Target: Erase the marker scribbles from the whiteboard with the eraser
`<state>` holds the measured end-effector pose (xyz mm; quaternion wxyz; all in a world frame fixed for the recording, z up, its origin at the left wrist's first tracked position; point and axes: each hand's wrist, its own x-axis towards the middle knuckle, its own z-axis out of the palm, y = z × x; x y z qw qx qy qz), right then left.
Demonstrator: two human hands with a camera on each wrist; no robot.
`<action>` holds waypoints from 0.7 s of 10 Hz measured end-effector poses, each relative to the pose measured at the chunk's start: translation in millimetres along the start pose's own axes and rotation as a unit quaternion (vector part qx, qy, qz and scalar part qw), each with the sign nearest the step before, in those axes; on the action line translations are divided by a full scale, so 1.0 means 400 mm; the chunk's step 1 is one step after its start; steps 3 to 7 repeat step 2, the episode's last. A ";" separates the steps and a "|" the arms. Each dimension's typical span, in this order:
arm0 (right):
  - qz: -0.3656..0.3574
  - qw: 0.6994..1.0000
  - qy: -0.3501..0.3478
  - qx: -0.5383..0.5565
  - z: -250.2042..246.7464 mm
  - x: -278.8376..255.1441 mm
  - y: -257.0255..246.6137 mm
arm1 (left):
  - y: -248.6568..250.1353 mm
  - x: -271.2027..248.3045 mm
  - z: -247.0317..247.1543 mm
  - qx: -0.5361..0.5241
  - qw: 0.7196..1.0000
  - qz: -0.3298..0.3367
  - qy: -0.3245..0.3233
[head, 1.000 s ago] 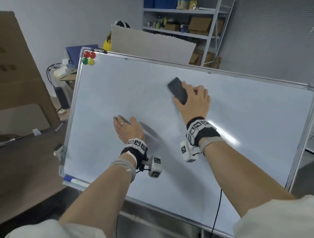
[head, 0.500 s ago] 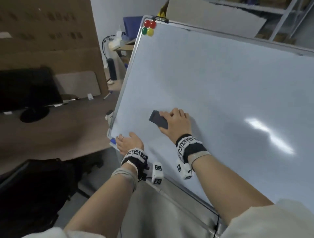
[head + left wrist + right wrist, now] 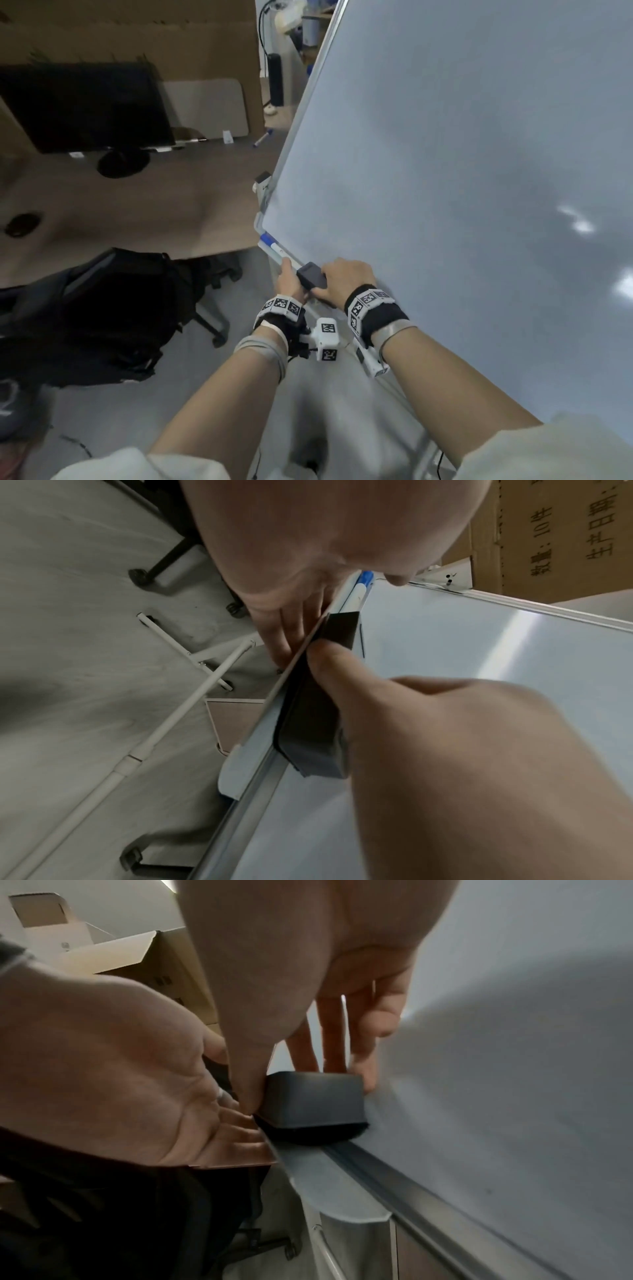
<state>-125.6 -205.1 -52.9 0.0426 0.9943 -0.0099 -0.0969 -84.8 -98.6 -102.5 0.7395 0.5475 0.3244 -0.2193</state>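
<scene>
The whiteboard fills the right of the head view, and I see no marker scribbles on it. My right hand pinches the dark eraser between thumb and fingers, and the eraser sits on the board's bottom tray against the board face. In the right wrist view the eraser stands on its felt side. My left hand lies beside it with its fingers straight under the tray edge, holding nothing.
A blue-capped marker lies in the tray just left of the eraser. A wooden desk with a dark monitor stands to the left. A black backpack and chair casters are below it. The board's stand legs cross the floor.
My right hand has carried the eraser down from the middle of the board to the tray at the lower left. My left hand left the board face and went to the tray edge.
</scene>
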 end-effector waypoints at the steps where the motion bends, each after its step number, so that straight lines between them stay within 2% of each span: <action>1: 0.017 1.000 -0.008 -0.003 0.000 -0.017 -0.006 | 0.001 -0.029 -0.002 -0.005 1.000 -0.001 -0.020; 2: 0.035 0.999 -0.017 0.013 -0.006 -0.025 0.001 | -0.012 -0.038 -0.002 0.007 1.000 -0.006 -0.029; 7: 0.035 0.999 -0.017 0.013 -0.006 -0.025 0.001 | -0.012 -0.038 -0.002 0.007 1.000 -0.006 -0.029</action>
